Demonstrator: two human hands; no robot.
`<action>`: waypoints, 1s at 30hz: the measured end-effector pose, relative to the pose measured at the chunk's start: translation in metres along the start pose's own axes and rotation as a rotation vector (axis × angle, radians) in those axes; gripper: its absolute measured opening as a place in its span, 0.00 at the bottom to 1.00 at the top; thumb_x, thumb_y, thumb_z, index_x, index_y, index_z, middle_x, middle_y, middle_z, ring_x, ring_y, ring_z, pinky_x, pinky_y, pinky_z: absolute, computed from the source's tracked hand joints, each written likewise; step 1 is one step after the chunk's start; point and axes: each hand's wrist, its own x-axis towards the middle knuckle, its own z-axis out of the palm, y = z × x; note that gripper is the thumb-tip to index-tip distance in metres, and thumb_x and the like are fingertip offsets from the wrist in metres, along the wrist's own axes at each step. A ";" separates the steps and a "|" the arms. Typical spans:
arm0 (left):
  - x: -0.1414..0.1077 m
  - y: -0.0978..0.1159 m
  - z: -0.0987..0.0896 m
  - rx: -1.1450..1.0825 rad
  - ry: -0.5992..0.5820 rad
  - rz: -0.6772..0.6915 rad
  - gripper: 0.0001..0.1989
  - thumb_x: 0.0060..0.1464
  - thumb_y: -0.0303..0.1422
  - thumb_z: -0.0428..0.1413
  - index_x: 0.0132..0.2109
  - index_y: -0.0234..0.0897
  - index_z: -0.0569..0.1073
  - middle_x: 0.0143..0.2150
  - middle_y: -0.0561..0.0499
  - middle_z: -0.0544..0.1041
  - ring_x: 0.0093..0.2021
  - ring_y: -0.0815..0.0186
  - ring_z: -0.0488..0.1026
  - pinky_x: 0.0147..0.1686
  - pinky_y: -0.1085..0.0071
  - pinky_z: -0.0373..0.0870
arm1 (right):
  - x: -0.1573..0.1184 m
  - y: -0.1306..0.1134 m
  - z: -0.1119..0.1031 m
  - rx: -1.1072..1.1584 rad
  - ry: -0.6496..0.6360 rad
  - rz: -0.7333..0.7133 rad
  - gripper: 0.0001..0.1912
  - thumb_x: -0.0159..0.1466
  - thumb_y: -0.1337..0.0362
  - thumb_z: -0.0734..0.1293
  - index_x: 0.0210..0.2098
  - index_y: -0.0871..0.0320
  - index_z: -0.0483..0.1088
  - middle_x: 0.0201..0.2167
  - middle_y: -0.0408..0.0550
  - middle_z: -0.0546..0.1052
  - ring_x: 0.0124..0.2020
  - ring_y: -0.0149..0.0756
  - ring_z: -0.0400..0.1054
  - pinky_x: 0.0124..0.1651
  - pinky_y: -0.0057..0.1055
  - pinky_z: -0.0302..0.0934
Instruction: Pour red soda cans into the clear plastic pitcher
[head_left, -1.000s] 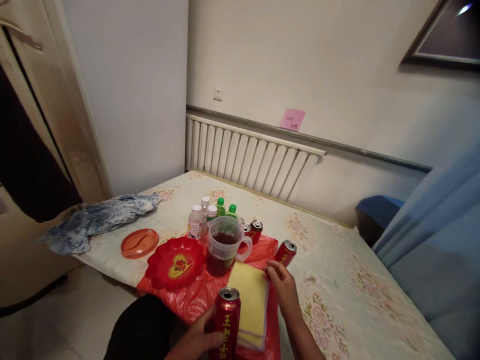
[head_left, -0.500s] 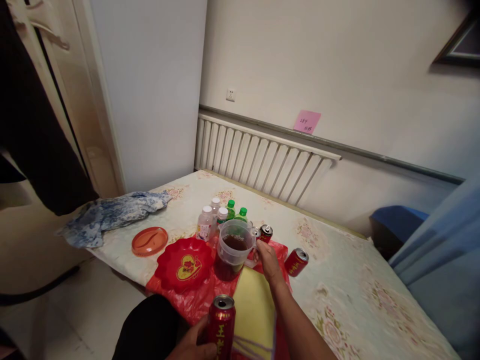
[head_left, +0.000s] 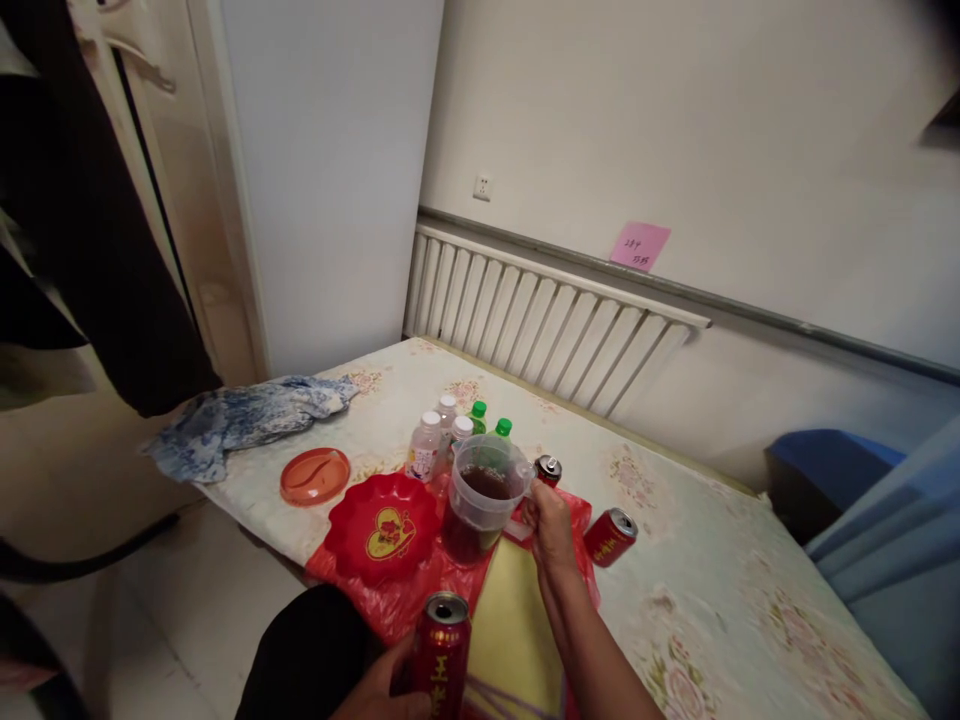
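Note:
At the lower edge of the view, my left hand [head_left: 386, 686] is wrapped round an upright red drink can [head_left: 442, 650] whose top is open. My right hand [head_left: 553, 528] grips the handle of a clear plastic jug [head_left: 480, 510] holding dark brown liquid. The jug stands upright between a red scalloped plate [head_left: 356, 555] and my right wrist. Several bottles stand behind it, including a white-capped one [head_left: 424, 450] and a green-capped one [head_left: 503, 430]. A dark can [head_left: 548, 468] is just beyond my right hand, partly hidden. Another red can [head_left: 611, 537] stands to its right.
Red plastic sheeting [head_left: 375, 608] and a yellow sheet [head_left: 517, 610] lie on the flower-patterned tablecloth [head_left: 690, 560]. An orange lid-like dish [head_left: 315, 476] and a crumpled blue-white cloth [head_left: 255, 425] are at left. A radiator [head_left: 540, 310] runs along the wall behind.
The view has turned slightly left, so the table things appear further right. Both hands keep their holds on the can and the jug. The jug now hides a silver can top seen before.

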 end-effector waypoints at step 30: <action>0.018 -0.014 0.042 0.628 0.046 0.276 0.38 0.40 0.27 0.64 0.61 0.39 0.65 0.60 0.45 0.72 0.62 0.50 0.66 0.62 0.56 0.61 | -0.141 -0.176 -0.144 -0.424 0.049 0.116 0.28 0.55 0.42 0.68 0.14 0.53 0.55 0.13 0.36 0.54 0.18 0.29 0.46 0.23 0.31 0.43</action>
